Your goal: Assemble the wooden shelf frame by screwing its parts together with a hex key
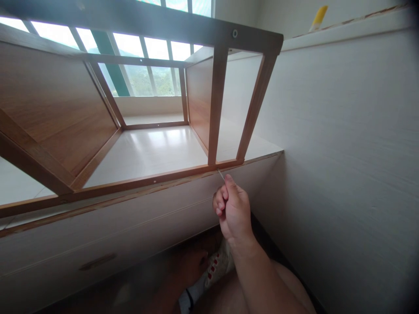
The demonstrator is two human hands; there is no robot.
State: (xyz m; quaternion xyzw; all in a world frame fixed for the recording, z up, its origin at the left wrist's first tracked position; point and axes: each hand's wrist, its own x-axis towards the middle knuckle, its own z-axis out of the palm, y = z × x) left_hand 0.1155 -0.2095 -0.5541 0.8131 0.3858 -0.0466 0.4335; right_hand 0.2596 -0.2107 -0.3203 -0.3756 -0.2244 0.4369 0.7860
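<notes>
My right hand point(231, 208) is closed in a pinch around a thin metal tool point(221, 175), probably a small hex key. The tool's tip points up at the lower front rail of a wooden shelf frame point(216, 100). That frame lies on its side on a white platform point(153, 150), with its brown panels and slats facing me. My fingers sit just below the rail's right end, near the foot of an upright slat. My left hand is out of sight.
A white wall point(343, 152) rises close on the right. Under the platform's edge is a white drawer front with a recessed handle point(97, 262). A window point(144, 65) is behind the frame. My leg and a patterned sock point(214, 266) are below my hand.
</notes>
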